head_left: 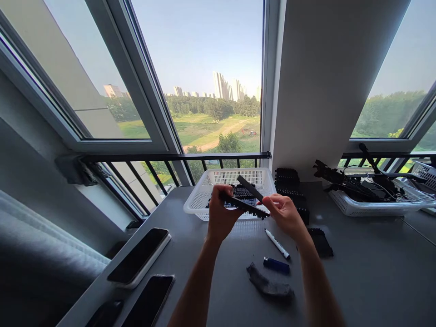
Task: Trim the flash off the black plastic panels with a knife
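My left hand (220, 215) grips a thin black toothed piece (248, 207), and my right hand (284, 215) pinches a flat black strip (250, 187) angled above it, both held up before the white basket (195, 206), blocking part of the black parts (243, 192) inside. Nearer me lie a white marker (277, 244), a dark blue object (276, 265) and a curved dark lump (269, 284). Black stacks (287, 181) stand right of the basket; my right forearm partly covers another black piece (320, 243). A cable-filled basket (368, 208) sits farther right, two phones (139, 256) at left.
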A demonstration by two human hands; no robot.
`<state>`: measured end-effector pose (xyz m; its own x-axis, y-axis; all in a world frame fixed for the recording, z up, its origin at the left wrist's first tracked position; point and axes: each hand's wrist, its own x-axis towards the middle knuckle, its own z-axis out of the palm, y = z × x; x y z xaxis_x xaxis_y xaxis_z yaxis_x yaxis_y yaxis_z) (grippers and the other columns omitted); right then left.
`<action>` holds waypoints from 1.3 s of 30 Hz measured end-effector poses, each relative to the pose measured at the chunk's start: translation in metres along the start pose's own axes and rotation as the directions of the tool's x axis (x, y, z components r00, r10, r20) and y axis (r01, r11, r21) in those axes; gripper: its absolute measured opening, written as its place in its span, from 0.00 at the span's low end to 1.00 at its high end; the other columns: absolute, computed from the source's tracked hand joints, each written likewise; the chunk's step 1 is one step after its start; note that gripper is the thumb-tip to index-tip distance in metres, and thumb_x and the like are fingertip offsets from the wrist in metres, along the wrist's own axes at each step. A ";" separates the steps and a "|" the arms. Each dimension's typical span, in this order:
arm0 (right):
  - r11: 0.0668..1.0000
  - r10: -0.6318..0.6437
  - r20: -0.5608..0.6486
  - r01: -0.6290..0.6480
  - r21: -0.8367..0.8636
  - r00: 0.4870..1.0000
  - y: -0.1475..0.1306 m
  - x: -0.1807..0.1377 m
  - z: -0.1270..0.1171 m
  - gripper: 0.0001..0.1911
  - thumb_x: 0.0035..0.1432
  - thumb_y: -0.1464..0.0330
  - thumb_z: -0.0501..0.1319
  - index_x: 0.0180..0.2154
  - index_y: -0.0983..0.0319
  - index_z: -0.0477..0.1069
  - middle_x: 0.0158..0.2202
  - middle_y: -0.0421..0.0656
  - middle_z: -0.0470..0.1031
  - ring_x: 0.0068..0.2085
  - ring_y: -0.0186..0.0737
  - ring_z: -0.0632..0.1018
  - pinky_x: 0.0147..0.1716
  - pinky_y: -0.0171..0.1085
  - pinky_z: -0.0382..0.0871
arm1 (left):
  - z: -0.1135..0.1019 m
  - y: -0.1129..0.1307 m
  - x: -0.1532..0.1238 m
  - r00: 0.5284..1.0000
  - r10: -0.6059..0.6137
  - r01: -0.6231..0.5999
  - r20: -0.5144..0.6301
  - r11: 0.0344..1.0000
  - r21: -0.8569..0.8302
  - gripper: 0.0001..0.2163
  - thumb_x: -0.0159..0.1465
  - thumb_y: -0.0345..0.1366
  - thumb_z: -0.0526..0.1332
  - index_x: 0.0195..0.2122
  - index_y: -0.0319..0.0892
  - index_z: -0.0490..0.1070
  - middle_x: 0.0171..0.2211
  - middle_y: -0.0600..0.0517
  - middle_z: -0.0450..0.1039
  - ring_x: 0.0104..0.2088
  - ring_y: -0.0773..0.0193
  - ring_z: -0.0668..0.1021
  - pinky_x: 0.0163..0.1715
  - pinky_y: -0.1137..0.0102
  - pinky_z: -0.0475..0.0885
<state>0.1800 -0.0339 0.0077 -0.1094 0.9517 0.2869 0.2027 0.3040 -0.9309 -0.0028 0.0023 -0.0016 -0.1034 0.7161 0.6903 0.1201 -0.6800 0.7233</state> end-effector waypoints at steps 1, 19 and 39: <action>0.996 -0.044 -0.074 0.038 -0.076 0.996 -0.001 -0.001 -0.001 0.28 0.59 0.47 0.54 0.30 0.64 0.78 0.26 0.41 0.67 0.25 0.32 0.64 0.24 0.33 0.54 | 0.000 0.000 0.001 1.000 -0.007 0.007 -0.017 1.000 -0.007 0.24 0.41 0.27 0.71 0.33 0.46 0.58 0.32 0.58 0.62 0.32 0.68 0.67 0.33 0.73 0.65; 0.845 -0.174 -0.178 0.054 -0.532 0.969 -0.016 -0.020 -0.010 0.26 0.56 0.49 0.61 0.20 0.61 0.62 0.18 0.35 0.61 0.22 0.31 0.61 0.23 0.32 0.51 | -0.007 0.013 0.005 0.998 -0.060 0.060 0.006 0.997 0.055 0.26 0.41 0.24 0.69 0.37 0.47 0.58 0.30 0.59 0.61 0.29 0.70 0.65 0.30 0.75 0.63; 0.878 -0.143 -0.175 0.043 -0.476 0.974 -0.003 -0.018 -0.028 0.26 0.53 0.46 0.62 0.19 0.61 0.63 0.18 0.36 0.61 0.21 0.31 0.60 0.21 0.33 0.51 | -0.011 0.004 0.011 0.992 -0.057 0.054 -0.111 0.998 -0.025 0.28 0.38 0.28 0.72 0.36 0.47 0.57 0.29 0.60 0.60 0.28 0.70 0.64 0.29 0.75 0.64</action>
<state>0.2087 -0.0507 0.0114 0.0352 0.8914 0.4519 0.6364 0.3287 -0.6978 -0.0140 0.0053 0.0088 -0.2186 0.7317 0.6456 0.0898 -0.6437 0.7600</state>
